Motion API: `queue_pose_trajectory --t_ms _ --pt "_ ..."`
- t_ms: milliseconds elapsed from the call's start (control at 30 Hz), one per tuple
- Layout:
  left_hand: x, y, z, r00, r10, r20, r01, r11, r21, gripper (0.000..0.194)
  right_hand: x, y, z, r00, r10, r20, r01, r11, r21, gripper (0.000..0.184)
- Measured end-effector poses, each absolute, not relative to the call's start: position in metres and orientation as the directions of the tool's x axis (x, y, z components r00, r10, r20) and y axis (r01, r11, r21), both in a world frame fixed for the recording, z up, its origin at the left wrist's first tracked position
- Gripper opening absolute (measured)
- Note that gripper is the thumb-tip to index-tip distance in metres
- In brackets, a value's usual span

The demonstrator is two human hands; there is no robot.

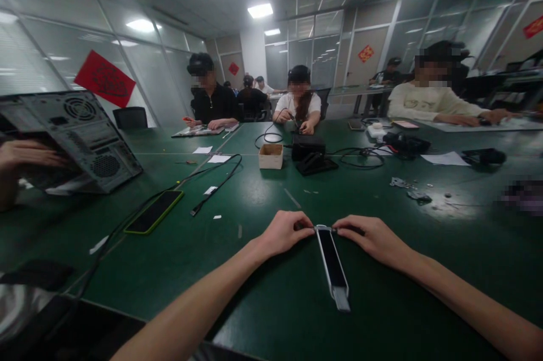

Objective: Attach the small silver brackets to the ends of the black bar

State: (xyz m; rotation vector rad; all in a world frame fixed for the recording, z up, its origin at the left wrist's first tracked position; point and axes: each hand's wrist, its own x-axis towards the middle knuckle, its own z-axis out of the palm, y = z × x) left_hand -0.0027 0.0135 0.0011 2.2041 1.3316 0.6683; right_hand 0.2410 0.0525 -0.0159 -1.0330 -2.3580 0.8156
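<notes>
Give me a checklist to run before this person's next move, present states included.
1. Left hand and right hand at the far end of the black-and-white strip: ok, one on each side.
2. Firm grip on both sides: cannot tell; contact too small to see.
3. Phone apart from the strip: ok, lies to the left.
4. Loose small parts gathered: not ok, scattered at right.
5. Strip's underside: cannot tell, hidden.

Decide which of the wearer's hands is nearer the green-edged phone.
Left. The left hand is right of the phone; the right hand is farther right, beyond the narrow object.
</notes>
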Motion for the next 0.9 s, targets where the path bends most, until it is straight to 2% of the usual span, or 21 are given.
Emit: queue_pose_trajectory --t_ms 267,900 --pt "-0.0028 0.0124 0.0027 0.395 0.909 0.131 0.675 -0.384 0.63 0.015 0.2395 0.0526 -0.0124 -0.597 0.797 0.091 0.499 0.459 -0.735 0.024" --pt "-0.0024 0.0082 0.0107 0.362 0.924 0.121 0.68 -0.351 0.644 0.013 0.2354 0.0487 -0.0072 -0.622 0.763 0.177 0.458 0.537 -0.709 0.019"
